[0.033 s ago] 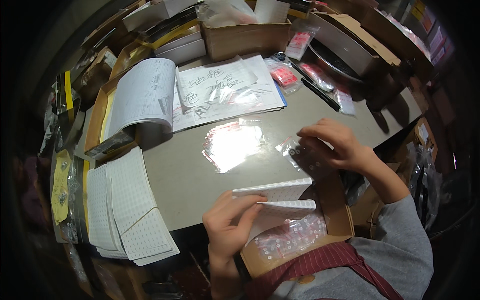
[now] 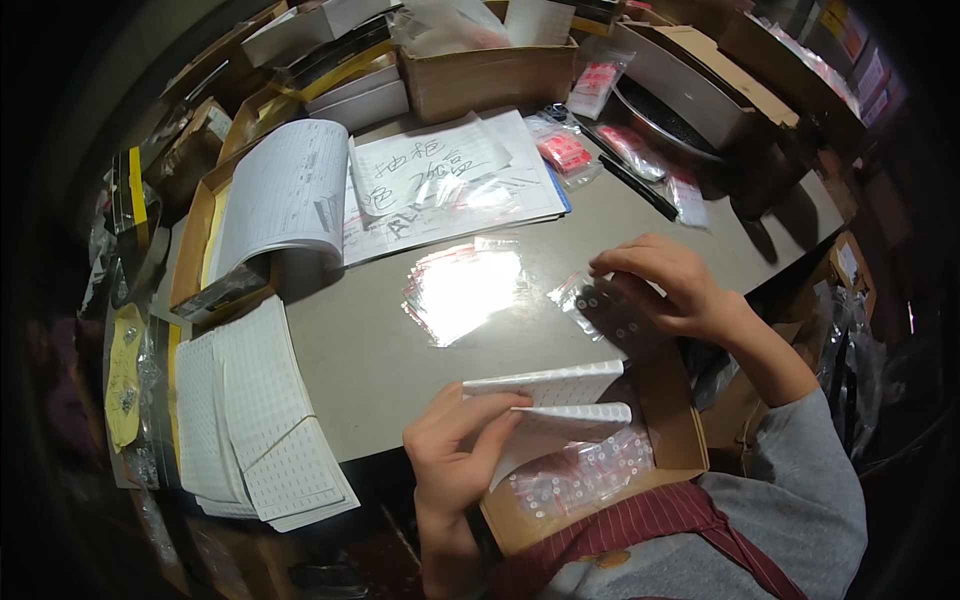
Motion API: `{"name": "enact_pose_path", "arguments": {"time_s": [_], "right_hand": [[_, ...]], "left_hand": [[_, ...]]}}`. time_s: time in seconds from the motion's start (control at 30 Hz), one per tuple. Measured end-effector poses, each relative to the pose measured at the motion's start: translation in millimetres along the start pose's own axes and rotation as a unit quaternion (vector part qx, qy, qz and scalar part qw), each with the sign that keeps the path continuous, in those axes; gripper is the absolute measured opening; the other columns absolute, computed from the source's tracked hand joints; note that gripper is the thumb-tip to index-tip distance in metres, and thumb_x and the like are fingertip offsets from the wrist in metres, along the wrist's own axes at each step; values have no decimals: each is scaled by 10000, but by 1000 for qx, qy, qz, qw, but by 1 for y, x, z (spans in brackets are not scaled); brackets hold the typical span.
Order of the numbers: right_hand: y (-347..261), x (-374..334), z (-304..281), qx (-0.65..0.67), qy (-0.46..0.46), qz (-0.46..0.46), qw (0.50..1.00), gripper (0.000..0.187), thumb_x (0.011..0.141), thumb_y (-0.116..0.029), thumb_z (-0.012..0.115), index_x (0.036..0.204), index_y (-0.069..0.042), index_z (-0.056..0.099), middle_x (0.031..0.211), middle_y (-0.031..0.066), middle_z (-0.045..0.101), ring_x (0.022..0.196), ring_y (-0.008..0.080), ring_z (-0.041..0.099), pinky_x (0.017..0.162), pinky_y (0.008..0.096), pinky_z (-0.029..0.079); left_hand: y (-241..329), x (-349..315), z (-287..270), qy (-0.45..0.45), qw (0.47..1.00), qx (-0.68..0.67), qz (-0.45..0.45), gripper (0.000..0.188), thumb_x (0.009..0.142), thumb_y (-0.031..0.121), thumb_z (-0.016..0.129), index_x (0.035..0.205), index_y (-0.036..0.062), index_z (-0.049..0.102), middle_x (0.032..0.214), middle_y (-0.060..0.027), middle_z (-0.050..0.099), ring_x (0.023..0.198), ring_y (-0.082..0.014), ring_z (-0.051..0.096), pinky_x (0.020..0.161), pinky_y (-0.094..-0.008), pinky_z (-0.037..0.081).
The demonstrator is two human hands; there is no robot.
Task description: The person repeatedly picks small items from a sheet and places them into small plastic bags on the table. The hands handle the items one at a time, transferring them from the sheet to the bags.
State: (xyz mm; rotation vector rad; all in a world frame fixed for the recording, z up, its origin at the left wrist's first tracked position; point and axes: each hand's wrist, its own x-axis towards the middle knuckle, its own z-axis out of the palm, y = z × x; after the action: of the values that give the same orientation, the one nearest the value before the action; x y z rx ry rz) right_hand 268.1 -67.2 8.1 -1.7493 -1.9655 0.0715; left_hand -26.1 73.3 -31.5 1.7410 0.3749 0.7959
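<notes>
Left hand (image 2: 455, 450) pinches a folded sheet (image 2: 572, 417), lower centre; right hand (image 2: 665, 285), loosely curled, is nearer the clear bag (image 2: 577, 305), right of centre.

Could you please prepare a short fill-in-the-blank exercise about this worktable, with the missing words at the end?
1. The ____ hand holds folded white paper.
2. The box next to the apron contains clear plastic ____.
3. The black pen lies to the ____ of the handwritten sheet.
4. The sleeve is ____.

Missing words: left; bags; right; grey.
</notes>
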Motion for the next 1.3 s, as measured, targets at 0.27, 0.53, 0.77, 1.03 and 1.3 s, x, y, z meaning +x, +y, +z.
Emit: {"name": "enact_pose_path", "arguments": {"time_s": [0.27, 0.53, 0.77, 1.03, 1.3], "right_hand": [[-20, -38, 33, -65, -105, -48, 991, 559, 1030, -191, 595, 1540, -47, 419, 1614, 170, 418, 1499, 374, 387, 1237, 539, 297], [-52, -49, 5, 303, 8, 27, 953, 274, 1040, -109, 582, 1265, 15, 679, 1321, 175, 677, 1241, 315, 652, 1013, 420, 536], [-79, -26, 21, 120, 89, -86, 985, 398, 852, -71, 760, 1223, 0, 637, 1150, 188, 638, 1018, 363, 653, 860, 412, 554], [-68, -28, 38, 277, 3, 47, 960, 290, 896, -131, 715, 1143, -21, 610, 936, 184, 631, 854, 376, 667, 753, 421, 548], [-61, -29, 37, 259, -2, 45, 965, 268, 879, -116, 713, 1106, -21, 606, 960, 177, 635, 876, 366, 658, 776, 414, 544]], "left_hand": [[-10, -41, -22, 88, 982, -155, -60, 155, 732, 27, 715, 847, -49, 785, 831, -126, 748, 739, -167, 665, 669, -248, 465], [22, -43, -2, 100, 994, -30, -42, 137, 800, -35, 720, 921, -52, 782, 843, -100, 730, 771, -142, 657, 711, -250, 488], [30, -30, 36, 161, 981, 16, -112, 100, 907, 0, 739, 990, -53, 760, 897, -88, 737, 845, -134, 667, 785, -265, 520], [24, -34, 40, 168, 980, 29, -105, 120, 925, 50, 774, 976, -52, 735, 908, -69, 732, 838, -111, 647, 763, -263, 519], [24, -27, 43, 122, 986, 14, -114, 140, 910, 36, 771, 1013, -48, 730, 929, -49, 722, 827, -109, 651, 759, -255, 517]]}}
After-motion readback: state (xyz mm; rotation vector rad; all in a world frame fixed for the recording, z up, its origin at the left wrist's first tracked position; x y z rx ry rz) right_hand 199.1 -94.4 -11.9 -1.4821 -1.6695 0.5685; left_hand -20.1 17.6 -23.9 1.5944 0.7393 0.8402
